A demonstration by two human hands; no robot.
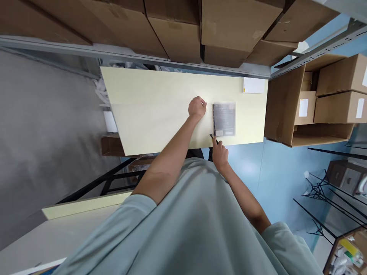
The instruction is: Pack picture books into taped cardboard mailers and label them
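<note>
A dark grey notebook (pixel 224 119) in clear plastic wrap lies flat on the pale yellow table (pixel 149 114). A dark binding runs down its left edge, and a white label shows at its lower left corner. My left hand (pixel 197 107) is closed just to the left of the notebook, apart from it; whatever its fingers hold, if anything, is hidden. By the notebook's lower left corner, my right hand (pixel 220 154) is closed around a slim black tool (pixel 211 136). The tool's tip points up and left at the table's near edge; its exact kind is unclear.
A small white box (pixel 254 85) lies at the table's far right corner. Cardboard boxes (pixel 172 38) fill a metal shelf (pixel 137 58) above the far edge. To the right stands an open carton (pixel 283 110) with smaller boxes inside. Black metal racks (pixel 321 191) stand at lower right.
</note>
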